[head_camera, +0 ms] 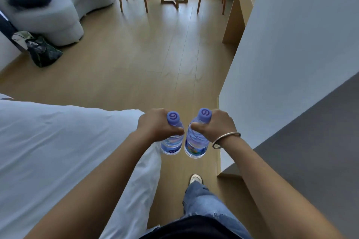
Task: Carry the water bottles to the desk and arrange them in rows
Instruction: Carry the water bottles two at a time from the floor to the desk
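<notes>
two water bottles, left bottle (172, 141) and right bottle (196, 142), hang upright above wooden floor (136, 60), left hand (158, 125) and right hand (214, 124) curled round their necks; white bed (58, 151) left, grey sofa (64, 4) beyond.

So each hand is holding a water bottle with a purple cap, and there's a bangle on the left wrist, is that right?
Not quite. The head view shows the bangle on the right wrist, not the left. The rest holds: the left hand and right hand each grip a bottle, left bottle and right bottle, both with purple caps.
</notes>
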`<action>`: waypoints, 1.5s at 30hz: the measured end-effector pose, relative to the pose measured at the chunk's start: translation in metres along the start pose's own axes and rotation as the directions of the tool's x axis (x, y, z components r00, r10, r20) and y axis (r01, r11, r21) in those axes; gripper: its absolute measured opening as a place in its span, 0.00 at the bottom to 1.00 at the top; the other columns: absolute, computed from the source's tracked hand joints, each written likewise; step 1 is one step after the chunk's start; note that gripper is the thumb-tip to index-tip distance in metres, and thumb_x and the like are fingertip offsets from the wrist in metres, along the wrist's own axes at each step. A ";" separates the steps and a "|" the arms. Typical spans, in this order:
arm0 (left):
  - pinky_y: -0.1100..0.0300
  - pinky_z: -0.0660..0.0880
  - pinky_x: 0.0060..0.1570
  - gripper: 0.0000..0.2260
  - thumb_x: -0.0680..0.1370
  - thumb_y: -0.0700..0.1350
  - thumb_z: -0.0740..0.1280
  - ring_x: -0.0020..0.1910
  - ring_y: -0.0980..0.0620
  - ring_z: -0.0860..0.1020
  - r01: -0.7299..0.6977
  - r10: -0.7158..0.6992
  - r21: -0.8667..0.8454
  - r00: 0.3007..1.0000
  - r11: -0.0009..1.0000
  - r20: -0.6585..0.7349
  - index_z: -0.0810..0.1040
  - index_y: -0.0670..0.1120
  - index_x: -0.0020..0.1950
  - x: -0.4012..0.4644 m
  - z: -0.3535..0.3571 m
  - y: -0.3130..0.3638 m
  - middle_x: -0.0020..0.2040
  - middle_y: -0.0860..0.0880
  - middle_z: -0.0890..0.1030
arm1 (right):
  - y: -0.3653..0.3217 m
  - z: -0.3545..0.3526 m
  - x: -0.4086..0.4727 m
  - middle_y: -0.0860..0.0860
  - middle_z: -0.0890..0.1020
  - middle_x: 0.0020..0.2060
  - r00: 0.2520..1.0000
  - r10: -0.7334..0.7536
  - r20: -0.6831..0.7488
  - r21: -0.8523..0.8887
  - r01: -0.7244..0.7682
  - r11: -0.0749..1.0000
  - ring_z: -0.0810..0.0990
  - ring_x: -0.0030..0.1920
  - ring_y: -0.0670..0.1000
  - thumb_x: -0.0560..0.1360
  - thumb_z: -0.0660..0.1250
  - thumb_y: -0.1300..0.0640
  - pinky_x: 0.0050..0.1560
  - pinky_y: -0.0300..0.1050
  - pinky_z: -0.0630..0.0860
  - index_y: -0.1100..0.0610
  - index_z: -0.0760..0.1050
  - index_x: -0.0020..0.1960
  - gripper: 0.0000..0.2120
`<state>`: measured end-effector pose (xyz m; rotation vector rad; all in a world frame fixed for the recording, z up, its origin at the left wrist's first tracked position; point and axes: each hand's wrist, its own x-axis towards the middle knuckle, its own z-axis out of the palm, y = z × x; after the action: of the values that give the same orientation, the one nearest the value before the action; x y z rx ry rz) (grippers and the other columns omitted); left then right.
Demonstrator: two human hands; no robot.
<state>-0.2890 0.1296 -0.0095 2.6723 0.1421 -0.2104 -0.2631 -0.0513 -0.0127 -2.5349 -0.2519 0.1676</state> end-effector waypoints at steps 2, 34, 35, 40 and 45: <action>0.63 0.61 0.26 0.17 0.62 0.60 0.71 0.27 0.56 0.69 0.008 -0.008 0.004 1.000 1.000 -0.007 0.68 0.51 0.26 0.041 -0.005 0.009 0.27 0.54 0.73 | 0.006 -0.010 0.044 0.49 0.68 0.24 1.000 0.013 0.002 -0.028 -0.013 1.000 0.67 0.27 0.49 0.65 0.70 0.43 0.27 0.40 0.63 0.55 0.67 0.27 0.20; 0.63 0.59 0.25 0.18 0.62 0.58 0.72 0.25 0.57 0.67 -0.119 0.120 -0.034 0.992 0.992 0.043 0.67 0.50 0.25 0.593 -0.149 -0.030 0.25 0.54 0.70 | -0.027 -0.041 0.565 0.49 0.66 0.22 0.968 0.185 -0.167 -0.020 -0.191 0.981 0.66 0.26 0.51 0.64 0.70 0.47 0.27 0.41 0.64 0.55 0.62 0.23 0.21; 0.63 0.59 0.25 0.18 0.62 0.58 0.72 0.25 0.57 0.67 -0.122 0.124 -0.040 0.991 0.992 0.046 0.67 0.50 0.25 0.605 -0.152 -0.034 0.24 0.54 0.70 | -0.029 -0.040 0.575 0.49 0.66 0.22 0.965 0.196 -0.177 -0.015 -0.201 0.979 0.65 0.26 0.51 0.65 0.70 0.48 0.26 0.41 0.63 0.55 0.61 0.23 0.22; 0.63 0.59 0.25 0.19 0.62 0.59 0.72 0.25 0.57 0.67 -0.110 0.114 -0.063 0.991 0.992 0.063 0.67 0.50 0.26 0.657 -0.161 -0.052 0.25 0.54 0.71 | -0.039 -0.036 0.631 0.52 0.69 0.25 0.963 0.202 -0.180 -0.047 -0.214 0.976 0.68 0.29 0.53 0.66 0.70 0.47 0.29 0.41 0.63 0.54 0.61 0.24 0.22; 0.63 0.61 0.26 0.18 0.62 0.61 0.71 0.28 0.54 0.70 -0.076 0.080 -0.048 0.992 0.996 0.095 0.68 0.49 0.28 0.710 -0.167 -0.069 0.28 0.54 0.73 | -0.046 -0.031 0.696 0.50 0.65 0.23 0.981 0.148 -0.129 -0.091 -0.160 0.983 0.66 0.28 0.52 0.67 0.69 0.48 0.27 0.41 0.61 0.54 0.60 0.24 0.22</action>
<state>0.4206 0.3124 -0.0127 2.6120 0.0121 -0.3073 0.4144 0.1194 -0.0061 -2.6537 -0.0155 0.0601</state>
